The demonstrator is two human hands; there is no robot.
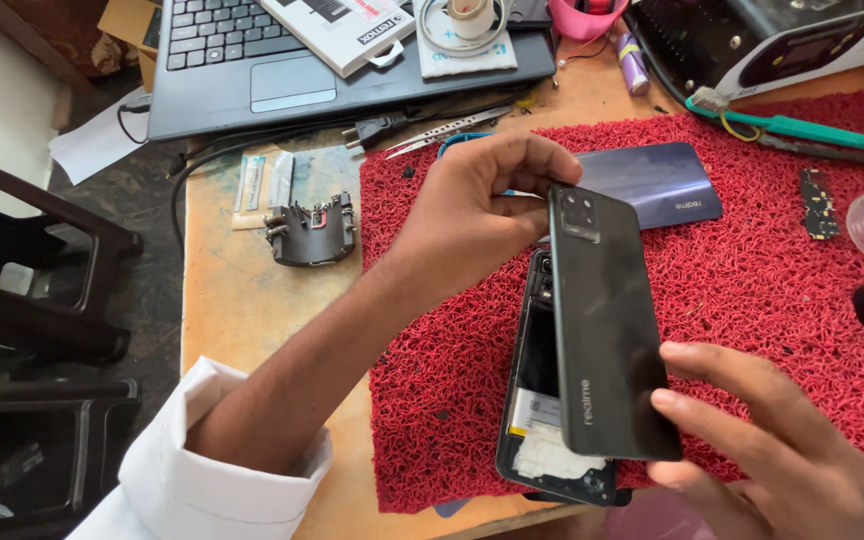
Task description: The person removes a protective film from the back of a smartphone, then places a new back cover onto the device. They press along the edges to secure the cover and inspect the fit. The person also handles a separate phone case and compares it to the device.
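Two hands, left hand [472, 215] and right hand [772, 440], gripping black back cover [607, 340], open phone [542, 410] beneath, tweezers [442, 132] behind

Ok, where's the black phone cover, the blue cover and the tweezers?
black back cover [607, 340]: head view, middle of its glossy panel.
blue back cover [652, 180]: head view, its flat middle.
tweezers [447, 130]: head view, mid-length of the metal arms.

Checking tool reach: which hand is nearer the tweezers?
Left. The left hand sits just below the tweezers, holding the black back cover; the right hand is far down at the cover's lower end.

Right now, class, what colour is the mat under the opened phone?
Red, a looped-mesh mat, clearest in the head view.
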